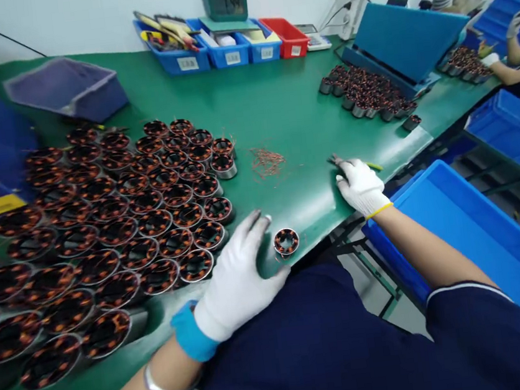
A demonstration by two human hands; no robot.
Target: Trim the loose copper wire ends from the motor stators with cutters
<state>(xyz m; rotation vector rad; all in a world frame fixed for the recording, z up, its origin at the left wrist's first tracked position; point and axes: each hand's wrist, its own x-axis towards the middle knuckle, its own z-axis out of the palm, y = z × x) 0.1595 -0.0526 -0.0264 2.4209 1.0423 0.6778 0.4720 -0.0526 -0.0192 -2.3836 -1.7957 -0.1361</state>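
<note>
My left hand (239, 279), in a white glove, lies flat with fingers stretched out on the green bench (279, 111), just left of a single wound stator (286, 241) standing at the front edge. My right hand (359, 185), also gloved, is curled over a small green-handled tool (372, 166) near the bench's right edge; the tool's tip (334, 160) pokes out past the fingers. A large group of wound stators (104, 231) fills the bench to the left. A small heap of cut copper wire bits (266, 160) lies between the hands.
Blue and red parts bins (224, 49) and a green clock (223, 0) stand at the back. A grey tray (67, 88) sits back left. More stators (365, 92) lie by a blue box (404, 37). Blue crates (481, 238) stand to my right. Another person's hands (505, 42) work far right.
</note>
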